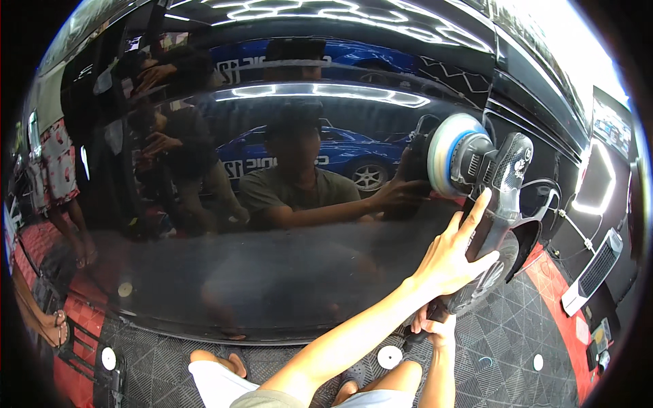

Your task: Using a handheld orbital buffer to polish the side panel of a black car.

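Note:
A black car polisher is in both my hands, its round pad turned toward the glossy black car door. The pad is pale with a blue ring and sits at the panel's right part, touching it or very close. My left hand wraps the polisher's body, forefinger stretched along it toward the head. Lower down, my right hand grips the rear handle, partly hidden by the tool. The door mirrors a person, my arm and a blue car.
Dark floor tiles with red borders lie below, with small white discs on them. A wheel is behind the polisher. At the right stands a white air cooler. Another person's legs and feet are at the left.

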### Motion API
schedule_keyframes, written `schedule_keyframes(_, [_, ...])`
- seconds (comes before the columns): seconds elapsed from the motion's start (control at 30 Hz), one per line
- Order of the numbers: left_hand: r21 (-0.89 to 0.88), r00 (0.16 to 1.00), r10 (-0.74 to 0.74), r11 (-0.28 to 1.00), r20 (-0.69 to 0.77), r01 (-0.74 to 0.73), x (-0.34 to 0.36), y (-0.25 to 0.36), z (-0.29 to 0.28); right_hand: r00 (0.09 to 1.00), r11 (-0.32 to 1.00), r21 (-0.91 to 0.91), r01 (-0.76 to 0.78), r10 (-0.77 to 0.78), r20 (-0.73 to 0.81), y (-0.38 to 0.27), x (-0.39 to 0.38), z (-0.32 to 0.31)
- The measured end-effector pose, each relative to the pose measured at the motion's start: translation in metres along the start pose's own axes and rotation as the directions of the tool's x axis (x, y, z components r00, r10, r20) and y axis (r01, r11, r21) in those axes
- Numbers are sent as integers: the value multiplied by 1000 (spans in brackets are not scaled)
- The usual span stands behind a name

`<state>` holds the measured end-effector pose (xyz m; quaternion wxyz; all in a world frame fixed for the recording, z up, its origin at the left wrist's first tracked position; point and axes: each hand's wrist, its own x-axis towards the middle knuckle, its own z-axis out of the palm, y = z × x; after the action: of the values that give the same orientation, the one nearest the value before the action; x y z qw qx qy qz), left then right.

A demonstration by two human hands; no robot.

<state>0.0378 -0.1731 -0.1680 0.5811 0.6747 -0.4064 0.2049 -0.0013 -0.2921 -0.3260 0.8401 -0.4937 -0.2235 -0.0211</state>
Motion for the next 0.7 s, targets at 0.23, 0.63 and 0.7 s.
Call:
schedule_keyframes(0.23, [42,985,125,992,-115,-121,-44,5,-54,996,994,-93,-60,66,64,27,-5,48])
schedule_keyframes(0.63, [21,950,236,971,-206,-237,-72,13,-111,985,982,-158,-99,120,128,41,-1,101])
schedule_keyframes(0.7, [21,939,265,963,-219,-267,-73,16,-112,987,982,-168,-82,104,127,41,-1,103])
